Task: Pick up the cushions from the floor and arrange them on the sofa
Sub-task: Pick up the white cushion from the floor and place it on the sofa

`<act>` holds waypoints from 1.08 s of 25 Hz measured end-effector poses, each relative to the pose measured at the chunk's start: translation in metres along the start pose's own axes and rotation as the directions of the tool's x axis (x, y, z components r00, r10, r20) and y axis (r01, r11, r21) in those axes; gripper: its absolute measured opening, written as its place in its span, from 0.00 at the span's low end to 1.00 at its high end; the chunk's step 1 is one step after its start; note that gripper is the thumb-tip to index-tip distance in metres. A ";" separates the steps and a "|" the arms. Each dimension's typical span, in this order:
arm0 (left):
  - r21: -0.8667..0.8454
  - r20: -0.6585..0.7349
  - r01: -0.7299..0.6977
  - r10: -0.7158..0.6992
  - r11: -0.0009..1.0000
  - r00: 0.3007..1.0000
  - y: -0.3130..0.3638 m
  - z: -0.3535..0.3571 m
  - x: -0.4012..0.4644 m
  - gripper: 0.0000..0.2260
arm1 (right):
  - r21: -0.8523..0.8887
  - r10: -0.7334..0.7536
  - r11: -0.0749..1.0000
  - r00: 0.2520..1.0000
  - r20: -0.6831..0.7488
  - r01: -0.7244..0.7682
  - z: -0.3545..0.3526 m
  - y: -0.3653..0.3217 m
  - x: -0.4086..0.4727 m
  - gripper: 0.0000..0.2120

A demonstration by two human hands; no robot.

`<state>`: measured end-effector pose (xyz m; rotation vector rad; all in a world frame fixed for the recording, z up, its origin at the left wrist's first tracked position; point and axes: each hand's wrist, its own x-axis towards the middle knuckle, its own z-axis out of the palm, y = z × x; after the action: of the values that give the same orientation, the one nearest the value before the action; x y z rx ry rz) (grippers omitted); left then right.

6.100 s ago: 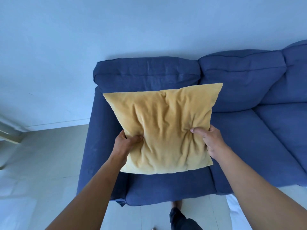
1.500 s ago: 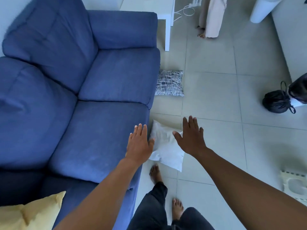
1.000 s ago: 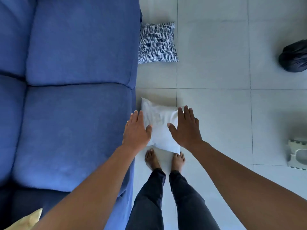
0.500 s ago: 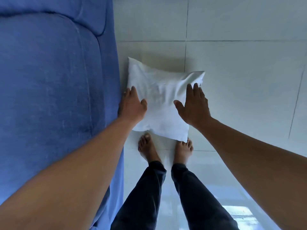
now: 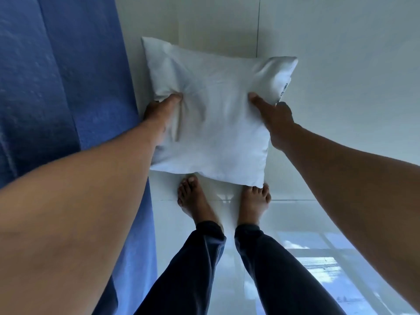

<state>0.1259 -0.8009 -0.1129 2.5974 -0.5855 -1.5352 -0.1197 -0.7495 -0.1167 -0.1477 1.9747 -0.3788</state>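
A white cushion (image 5: pixel 216 114) is in front of my bare feet, beside the blue sofa (image 5: pixel 56 87) that fills the left side. My left hand (image 5: pixel 162 110) grips its left edge, thumb pressed into the fabric and fingers tucked under. My right hand (image 5: pixel 273 114) grips the right edge near a small label, thumb on top. Whether the cushion still touches the floor I cannot tell. The yellow and patterned cushions are out of view.
Glossy pale floor tiles (image 5: pixel 341 87) spread to the right and reflect a window at the lower right. My feet (image 5: pixel 197 201) stand just behind the cushion's near edge, in dark trousers. The sofa front runs close along the cushion's left side.
I bent lower over the white cushion. Both hands went from flat and open above it to closed on its left and right edges. The yellow cushion was left on the sofa earlier.
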 end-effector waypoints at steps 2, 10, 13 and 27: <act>-0.056 0.060 0.008 -0.004 0.998 0.998 0.005 -0.002 -0.012 0.28 | 0.067 0.017 0.998 0.999 0.041 -0.020 -0.009 -0.011 -0.011 0.36; -0.249 0.142 -0.136 0.175 0.959 0.974 0.038 -0.060 -0.154 0.08 | 0.109 -0.144 0.984 0.990 0.005 0.143 -0.103 -0.074 -0.134 0.21; -0.294 0.172 -0.146 0.202 0.945 0.964 0.057 -0.100 -0.231 0.05 | 0.102 -0.211 0.972 0.977 -0.023 0.213 -0.138 -0.105 -0.195 0.24; -0.515 0.054 -0.279 0.356 0.811 0.933 0.089 -0.330 -0.510 0.13 | 0.115 -0.564 0.826 0.813 0.143 0.552 -0.215 -0.242 -0.506 0.17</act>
<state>0.1641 -0.7456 0.4974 1.9018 -0.5138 -1.5233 -0.1164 -0.7969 0.4822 -0.7086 1.7133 -0.7879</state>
